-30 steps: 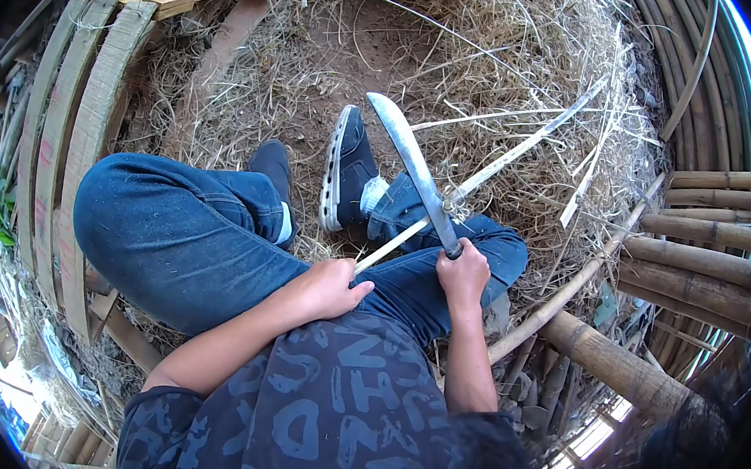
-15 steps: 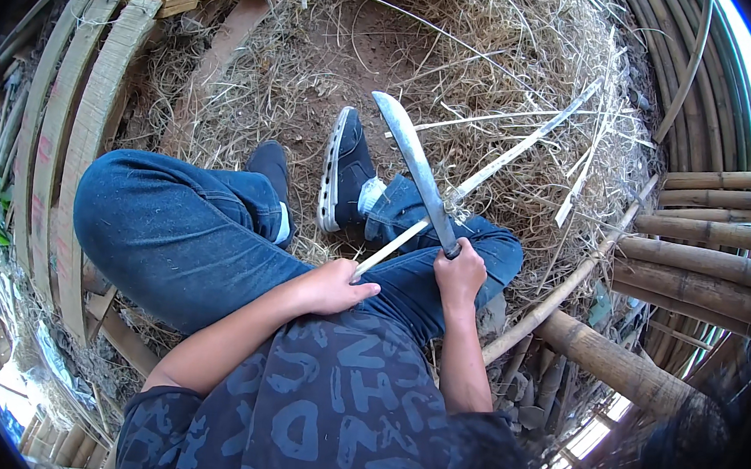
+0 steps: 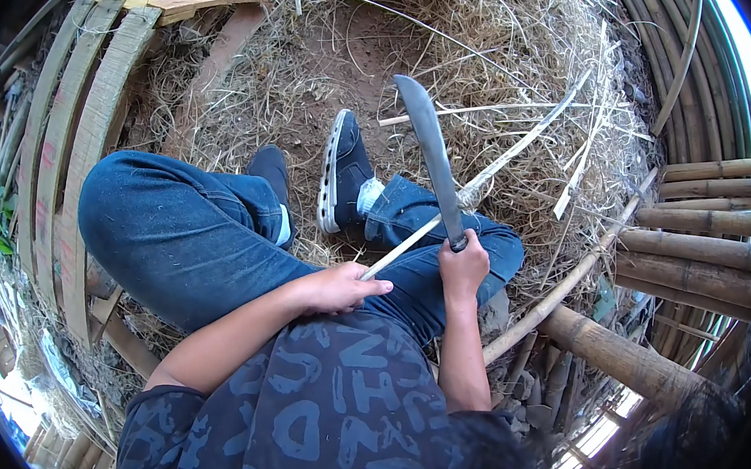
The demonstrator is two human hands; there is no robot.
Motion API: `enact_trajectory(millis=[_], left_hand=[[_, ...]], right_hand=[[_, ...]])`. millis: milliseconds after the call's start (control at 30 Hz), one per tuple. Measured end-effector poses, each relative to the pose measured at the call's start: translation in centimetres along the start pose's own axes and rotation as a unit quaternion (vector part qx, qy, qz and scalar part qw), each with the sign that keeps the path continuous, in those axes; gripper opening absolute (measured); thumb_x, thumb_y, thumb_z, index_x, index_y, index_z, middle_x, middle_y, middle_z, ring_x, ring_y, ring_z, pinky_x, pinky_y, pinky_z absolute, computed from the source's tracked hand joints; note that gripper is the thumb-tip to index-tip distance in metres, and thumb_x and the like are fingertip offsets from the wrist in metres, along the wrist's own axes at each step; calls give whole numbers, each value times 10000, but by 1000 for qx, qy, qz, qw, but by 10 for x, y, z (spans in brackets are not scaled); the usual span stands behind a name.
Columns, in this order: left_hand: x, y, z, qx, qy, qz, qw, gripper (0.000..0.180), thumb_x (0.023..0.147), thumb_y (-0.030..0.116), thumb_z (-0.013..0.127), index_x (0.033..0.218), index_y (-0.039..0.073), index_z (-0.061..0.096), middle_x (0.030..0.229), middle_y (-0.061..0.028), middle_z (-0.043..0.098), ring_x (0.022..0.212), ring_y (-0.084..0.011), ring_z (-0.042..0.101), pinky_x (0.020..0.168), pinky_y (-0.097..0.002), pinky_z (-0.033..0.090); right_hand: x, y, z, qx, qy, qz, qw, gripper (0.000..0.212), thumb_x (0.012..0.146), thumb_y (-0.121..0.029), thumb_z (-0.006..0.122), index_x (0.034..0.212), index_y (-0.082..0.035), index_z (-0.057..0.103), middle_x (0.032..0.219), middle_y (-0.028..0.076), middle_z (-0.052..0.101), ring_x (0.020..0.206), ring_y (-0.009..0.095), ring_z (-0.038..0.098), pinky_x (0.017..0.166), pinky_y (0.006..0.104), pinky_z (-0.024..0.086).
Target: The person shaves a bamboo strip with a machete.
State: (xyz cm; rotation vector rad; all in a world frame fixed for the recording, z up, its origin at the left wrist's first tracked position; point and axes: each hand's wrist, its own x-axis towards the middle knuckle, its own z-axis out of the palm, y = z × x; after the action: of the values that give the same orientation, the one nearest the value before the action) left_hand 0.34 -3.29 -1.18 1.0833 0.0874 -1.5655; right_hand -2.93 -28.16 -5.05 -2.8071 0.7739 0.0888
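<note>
My right hand point(image 3: 464, 267) is wrapped round the dark handle of a machete point(image 3: 434, 150), its long curved blade pointing up and away from me. In my left hand point(image 3: 337, 290), over my lap, is the near end of a thin pale bamboo strip point(image 3: 536, 135). The strip slants away to the far right and passes by the blade just above the handle; whether the edge touches it I cannot tell. A tuft of curled shavings point(image 3: 473, 192) clings to the strip right beside the blade. My bent leg in jeans point(image 3: 504, 246) lies under both.
Dry shavings point(image 3: 489, 57) cover the ground ahead, with loose bamboo strips point(image 3: 580, 168) among them. A wooden slat frame point(image 3: 100, 112) stands at the left. Stacked bamboo poles point(image 3: 704, 252) and one thick bamboo pole point(image 3: 619, 356) are at the right. My shoes point(image 3: 345, 174) rest in front.
The machete has swung a little right and stands more upright. The strip's far end has shifted slightly left, and my left hand has moved slightly right with the near end.
</note>
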Motion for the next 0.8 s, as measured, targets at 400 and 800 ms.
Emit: enact_trajectory(millis=[400,800], left_hand=[[10,-12,-5,189,74,83,976,419,954,409,589,704,101,454,630,67,396,600,-69,352,531,-292,338],[5,-5,-2,195,87,78,974,400,946,390,601,748,70,466,637,36,426,611,-83,377,543,-304,361]], right_hand=[[4,-7,-18,36,-127,2,991,337,714,-229,707,955,6,702,895,252,674,891,418,646,819,471,521],[18,-1,-27,106,-246,13,963,303,710,-238,686,850,31,696,765,242,666,804,405,659,742,442,517]])
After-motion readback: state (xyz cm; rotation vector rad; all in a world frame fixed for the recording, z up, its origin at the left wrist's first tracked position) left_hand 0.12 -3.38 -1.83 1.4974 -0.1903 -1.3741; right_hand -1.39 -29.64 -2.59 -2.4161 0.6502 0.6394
